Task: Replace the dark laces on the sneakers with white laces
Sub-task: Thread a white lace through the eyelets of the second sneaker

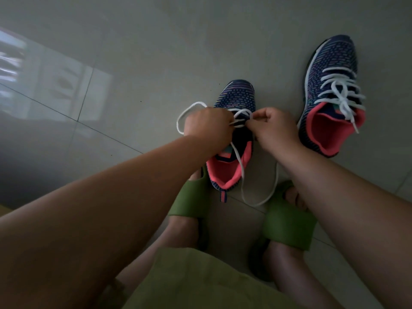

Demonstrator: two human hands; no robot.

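— Navy knit with a coral lining, is that the near sneaker (236, 97)? How much of it can you see?

— Only the toe and the heel opening. Both hands sit over its middle, so the eyelets under them are hidden, and I cannot tell how far the lacing reaches.

— What are the hands doing?

— The left hand (207, 126) is curled, pinching a white lace (242, 172) at the tongue; a loop of it sticks out past the knuckles to the left. The right hand (276, 128) is curled too, thumb and forefinger nipping the lace just opposite. Their fingertips nearly meet. A loose end trails out of the shoe and curves across the floor between the feet.

— And the other shoe?

— The far sneaker (332, 90) stands upright to the right, well apart from the hands, already strung with white laces (341, 92), ends hanging loose over the collar.

— What's underneath?

— Grey floor tiles (156, 52) with dark grout lines. At upper left a pale window reflection glares, blurred. The room is dim.

— Anything else close by?

— Green slide sandals (287, 226) on both feet, the near sneaker's heel touching the left one, and a green garment (200, 282) at the bottom edge, cut off.
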